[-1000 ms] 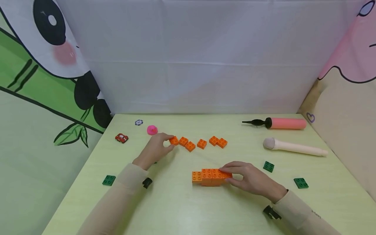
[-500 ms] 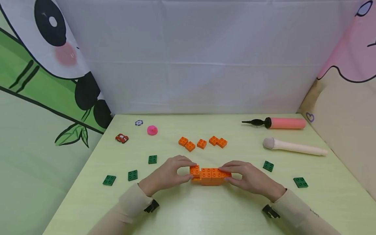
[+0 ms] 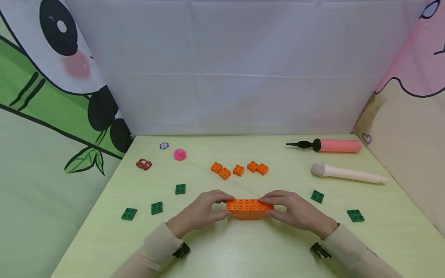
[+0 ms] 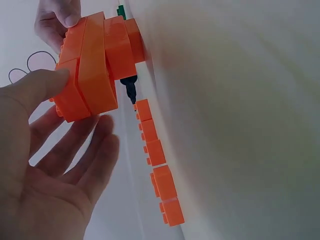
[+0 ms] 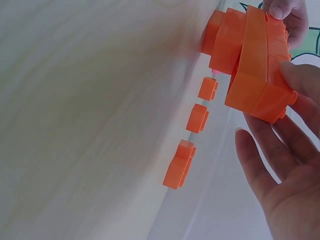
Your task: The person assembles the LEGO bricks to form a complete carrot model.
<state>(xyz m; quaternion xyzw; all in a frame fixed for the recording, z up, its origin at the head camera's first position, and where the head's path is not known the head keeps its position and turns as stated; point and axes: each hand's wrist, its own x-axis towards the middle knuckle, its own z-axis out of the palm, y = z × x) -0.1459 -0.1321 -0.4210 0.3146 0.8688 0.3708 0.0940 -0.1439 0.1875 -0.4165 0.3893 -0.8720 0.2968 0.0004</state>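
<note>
An orange toy-brick structure (image 3: 250,211) stands on the table in front of me, its upper layers overhanging a narrower base. My left hand (image 3: 199,213) pinches the top brick at its left end between thumb and fingers. At the opposite end, my right hand (image 3: 297,211) pinches the top right brick. In the left wrist view, the thumb presses the near side of the end brick (image 4: 71,97), while the other fingers lie behind. The right wrist view shows the stepped underside of the structure (image 5: 247,55) with the right thumb on its end brick.
Several loose orange bricks (image 3: 238,170) lie beyond the structure. Green bricks (image 3: 157,207) lie to both sides. Farther back are a red toy car (image 3: 144,164), a pink duck (image 3: 180,154), a chip (image 3: 164,145), a pink pump (image 3: 338,146) and a toy microphone (image 3: 351,173).
My left hand has brought the leftmost loose orange brick to the structure's left end and lowered it level with the top row. My right hand has kept its hold at the right end.
</note>
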